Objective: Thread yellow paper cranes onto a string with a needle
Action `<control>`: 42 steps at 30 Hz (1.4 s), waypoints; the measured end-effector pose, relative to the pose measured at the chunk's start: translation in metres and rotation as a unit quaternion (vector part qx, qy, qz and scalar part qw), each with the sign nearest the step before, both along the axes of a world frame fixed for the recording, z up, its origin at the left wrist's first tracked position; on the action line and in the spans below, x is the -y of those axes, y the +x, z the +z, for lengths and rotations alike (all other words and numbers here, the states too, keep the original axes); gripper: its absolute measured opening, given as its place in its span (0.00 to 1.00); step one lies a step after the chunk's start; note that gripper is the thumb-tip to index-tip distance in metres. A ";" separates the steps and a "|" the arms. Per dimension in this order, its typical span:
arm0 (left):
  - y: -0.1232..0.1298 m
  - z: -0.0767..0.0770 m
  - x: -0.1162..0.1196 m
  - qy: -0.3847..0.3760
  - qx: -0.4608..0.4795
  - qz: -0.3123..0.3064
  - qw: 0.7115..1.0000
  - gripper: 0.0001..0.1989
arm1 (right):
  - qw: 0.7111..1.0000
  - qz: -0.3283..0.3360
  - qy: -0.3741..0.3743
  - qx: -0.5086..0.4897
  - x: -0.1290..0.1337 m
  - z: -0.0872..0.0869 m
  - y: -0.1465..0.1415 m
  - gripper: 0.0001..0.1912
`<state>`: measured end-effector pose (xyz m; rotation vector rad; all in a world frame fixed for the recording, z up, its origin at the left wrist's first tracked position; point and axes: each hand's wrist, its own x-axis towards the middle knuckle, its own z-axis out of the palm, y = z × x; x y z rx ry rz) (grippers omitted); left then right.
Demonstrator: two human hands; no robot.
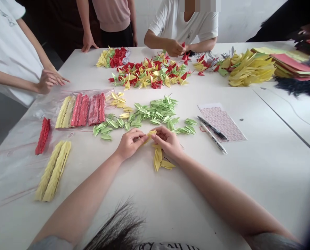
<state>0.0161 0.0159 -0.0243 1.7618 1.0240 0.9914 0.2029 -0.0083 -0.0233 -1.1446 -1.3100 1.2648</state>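
My left hand [131, 143] and my right hand [168, 140] meet over the white table, pinching one small folded yellow paper piece [151, 133] between thumbs and fingers. Just below my right hand lie several more yellow folded paper pieces [158, 159], which look joined by a dark thread. Beyond my fingers spreads a pile of light green folded paper pieces [157, 110], some with dark thread among them. A few yellow folded pieces [117, 100] sit at the left end of that pile.
At left are a plastic bag [86, 109] of yellow and red paper bundles, a loose red bundle [42, 136] and yellow bundles [53, 171]. Pens [212, 128] rest on a label sheet [224, 121] at right. Paper cranes [152, 73] cover the far side, where co-workers stand and sit.
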 end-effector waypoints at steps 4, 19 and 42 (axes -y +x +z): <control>0.001 0.000 0.002 -0.002 -0.010 0.006 1.000 0.16 | 0.999 -0.016 -0.006 0.031 -0.002 0.001 0.001 0.24; -0.001 0.002 0.007 -0.003 -0.028 -0.005 1.000 0.15 | 0.999 0.018 0.012 -0.029 -0.004 0.025 0.009 0.24; -0.001 0.009 0.008 0.150 -0.122 -0.031 0.981 0.15 | 0.973 0.040 0.142 0.177 0.008 0.031 0.012 0.18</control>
